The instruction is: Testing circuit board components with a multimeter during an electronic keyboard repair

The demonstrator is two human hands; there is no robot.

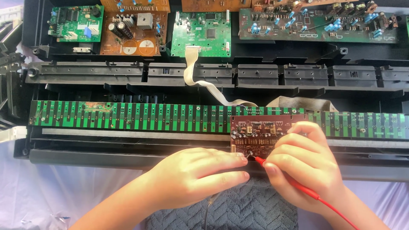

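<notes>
A small brown circuit board (260,132) lies on the front of an opened black keyboard chassis (128,149). My right hand (304,168) is closed on a red test probe (294,183), whose metal tip touches the board's lower edge. My left hand (198,176) lies with its fingers closed beside the board's lower left corner, its fingertips close to the probe tip; whether it holds something is hidden. The probe's red lead runs off to the lower right.
A long green key contact strip (128,116) spans the chassis. Grey ribbon cables (200,81) lead up to green boards (202,34) and brown boards (132,36) at the back. A grey knitted cloth (243,208) lies under my wrists on a white sheet (51,191).
</notes>
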